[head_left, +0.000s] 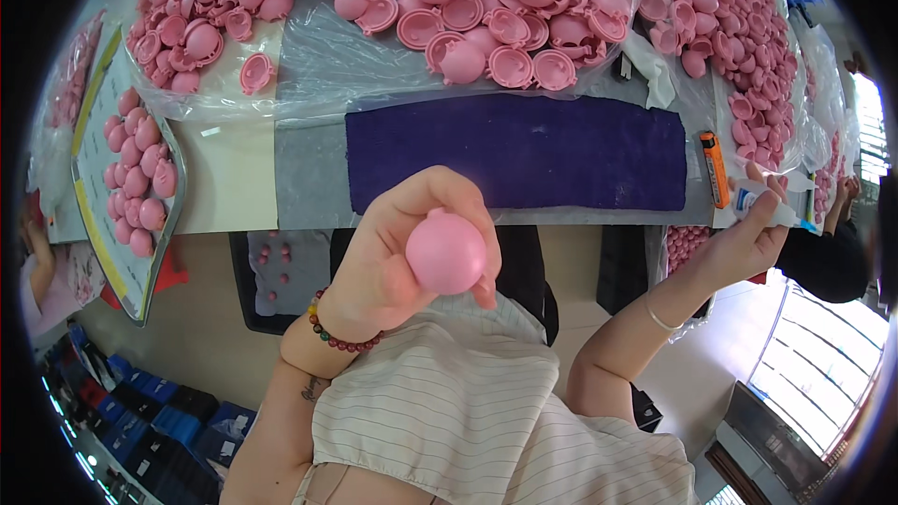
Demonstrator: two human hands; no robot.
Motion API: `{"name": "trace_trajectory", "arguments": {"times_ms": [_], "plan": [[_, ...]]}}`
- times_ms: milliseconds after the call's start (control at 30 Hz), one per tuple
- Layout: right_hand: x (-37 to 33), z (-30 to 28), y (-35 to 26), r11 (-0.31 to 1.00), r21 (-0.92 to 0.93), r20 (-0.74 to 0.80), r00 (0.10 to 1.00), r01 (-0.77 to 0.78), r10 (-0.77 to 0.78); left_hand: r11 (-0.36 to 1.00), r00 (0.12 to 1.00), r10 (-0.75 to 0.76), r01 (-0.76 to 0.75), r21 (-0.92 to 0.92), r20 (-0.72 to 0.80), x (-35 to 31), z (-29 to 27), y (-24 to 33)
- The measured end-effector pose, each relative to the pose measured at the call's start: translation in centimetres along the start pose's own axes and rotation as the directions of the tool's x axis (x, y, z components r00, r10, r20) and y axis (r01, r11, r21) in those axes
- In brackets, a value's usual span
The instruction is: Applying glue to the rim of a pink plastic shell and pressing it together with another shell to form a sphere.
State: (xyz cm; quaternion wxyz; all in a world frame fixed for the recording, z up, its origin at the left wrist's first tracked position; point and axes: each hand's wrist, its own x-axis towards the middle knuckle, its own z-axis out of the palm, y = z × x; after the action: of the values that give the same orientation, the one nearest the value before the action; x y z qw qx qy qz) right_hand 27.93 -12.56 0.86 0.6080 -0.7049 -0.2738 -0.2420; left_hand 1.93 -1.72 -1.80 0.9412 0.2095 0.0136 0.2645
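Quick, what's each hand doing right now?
Left hand: closed around a round pink plastic shell.
Right hand: closed, pinching a small white bottle by the table edge.

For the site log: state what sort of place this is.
Probably a small factory assembly bench. Heaps of pink plastic half-shells lie on clear sheeting, finished pink balls fill a tray, and the left hand holds one pink ball above a purple cloth mat.

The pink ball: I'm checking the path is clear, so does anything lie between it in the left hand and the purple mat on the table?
Nothing visible does. The left hand holds the pink ball just short of the purple mat, whose surface is bare; the pink shells lie beyond it.
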Motion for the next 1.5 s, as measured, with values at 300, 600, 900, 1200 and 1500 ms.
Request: {"name": "trace_trajectory", "arguments": {"times_ms": [300,600,900,1200,1500], "plan": [[-6.4,3.2,-4.8,0.829,0.430,0.584,0.810,-0.357,0.046,0.718,0.956,0.257,-0.288,0.633,0.143,-1.0,0.4,3.1],[-5.6,1.9,-5.3,0.761,0.519,0.464,0.876,-0.389,0.131,-0.422,0.385,0.904,0.725,0.545,0.188,-7.9,-1.8,14.7],[-6.5,2.3,-6.2,0.808,0.482,0.463,0.881,-0.340,0.095,-0.886,0.855,0.383,0.233,0.400,0.349,-0.9,-1.7,11.3],[-8.1,1.4,-7.5,0.831,0.392,0.466,0.864,-0.395,0.191,-0.356,0.662,0.732,0.170,0.919,0.162,-0.1,-0.1,8.3],[-8.5,1.8,-9.1,0.775,0.366,0.647,0.739,-0.516,0.186,-0.565,0.738,0.661,0.371,0.737,0.135,0.4,-1.6,9.8]]}}
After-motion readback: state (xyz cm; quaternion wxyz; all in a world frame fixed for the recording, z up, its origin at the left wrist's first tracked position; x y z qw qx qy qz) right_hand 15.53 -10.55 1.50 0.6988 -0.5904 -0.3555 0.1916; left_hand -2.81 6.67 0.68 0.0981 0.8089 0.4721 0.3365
